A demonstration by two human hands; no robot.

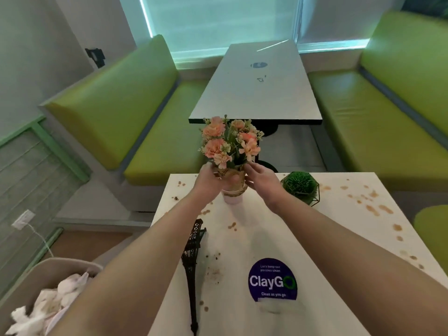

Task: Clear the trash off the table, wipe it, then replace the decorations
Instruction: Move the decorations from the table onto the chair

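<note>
A vase of peach artificial flowers (pixel 229 141) in a pale pot wrapped with twine sits between both hands near the far edge of the white table (pixel 315 238). My left hand (pixel 208 177) grips the pot's left side. Against the pot's right side my right hand (pixel 258 178) curls its fingers. The pot's base looks just above or on the tabletop; I cannot tell which. A black Eiffel Tower model (pixel 192 258) leans at the table's left edge. A green ball plant in a wire frame (pixel 300 186) stands to the right. Brown stains (pixel 373 207) spot the tabletop.
A bin (pixel 48 282) holding crumpled tissues stands at the lower left beside the table. A round purple ClayGo sticker (pixel 272 280) is on the tabletop. Beyond are a second table (pixel 257 93) and green benches (pixel 135 112) on both sides.
</note>
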